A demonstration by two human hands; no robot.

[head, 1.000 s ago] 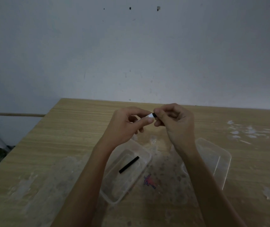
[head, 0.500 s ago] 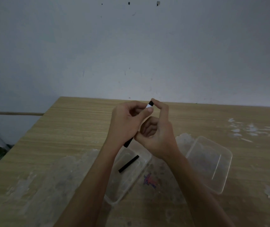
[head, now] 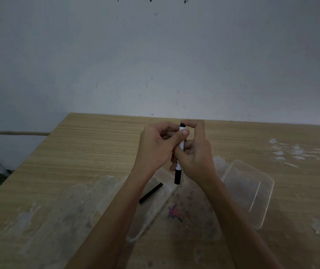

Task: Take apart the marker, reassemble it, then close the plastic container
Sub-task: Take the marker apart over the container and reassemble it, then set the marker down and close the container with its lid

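- Both hands are meeting above the counter [head: 89, 152], and the marker [head: 180, 154] is standing nearly upright between them, white barrel with a black end at top and bottom.
- The left hand [head: 155, 150] is gripping the barrel, its thumb pressing across the upper white part.
- The right hand [head: 196, 156] is curling round from the other side, its fingers [head: 199, 124] pinching the black top end while the lower ones are wrapping the barrel.
- So both sets of fingers are clenched on the marker; its black lower end is poking out beneath them.
- Below the left wrist, a clear plastic container [head: 151, 214] is sitting on the counter with a loose black stick [head: 151, 192] lying slanted inside it.
- Just right of the right forearm, a 2nd clear plastic piece, the lid [head: 252, 193], is lying apart from the container.
- Between the 2, a red-and-blue scribble [head: 175, 213] is showing on the counter.
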